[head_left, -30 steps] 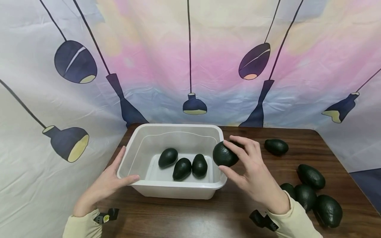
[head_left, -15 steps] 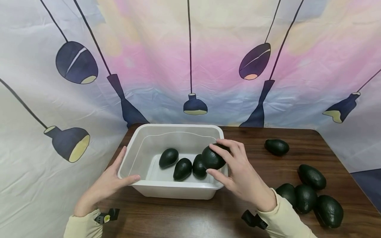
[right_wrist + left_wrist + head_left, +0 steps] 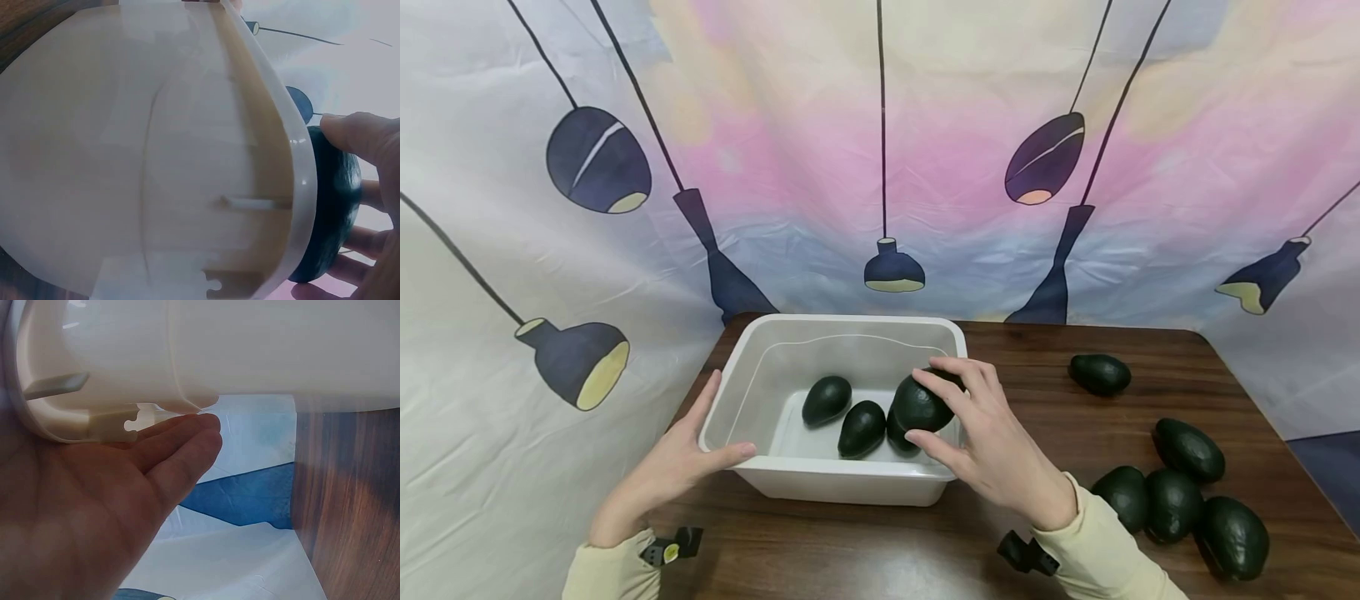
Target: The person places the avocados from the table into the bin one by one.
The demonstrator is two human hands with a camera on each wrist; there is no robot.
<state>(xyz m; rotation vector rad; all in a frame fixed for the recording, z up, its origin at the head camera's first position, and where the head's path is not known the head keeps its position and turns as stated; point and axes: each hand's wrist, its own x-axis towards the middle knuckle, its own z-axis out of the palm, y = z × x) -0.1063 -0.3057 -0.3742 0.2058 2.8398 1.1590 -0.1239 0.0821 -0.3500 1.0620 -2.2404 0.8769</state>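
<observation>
In the head view, my right hand (image 3: 992,442) grips an avocado (image 3: 922,403) between thumb and fingers, above the right side of a white plastic bin (image 3: 842,482). The held avocado partly hides another avocado lying in the bin. Two more avocados show there, a left one (image 3: 827,401) and a middle one (image 3: 862,429). The right wrist view has the held avocado (image 3: 331,200) beyond the bin's rim. My left hand (image 3: 673,458) rests at the bin's front left corner, its thumb over the rim. Its fairly straight fingers (image 3: 187,456) lie along the outer wall under the rim.
On the brown wooden table (image 3: 820,550), several avocados (image 3: 1174,505) cluster at the right, near my right sleeve. A single avocado (image 3: 1100,375) lies farther back. Behind the table hangs a cloth backdrop (image 3: 797,167) printed with lamps.
My right hand has carried the avocado leftward, from the bin's right rim to over its inside, in front of the rightmost avocado there. The left hand has stayed at the bin's corner.
</observation>
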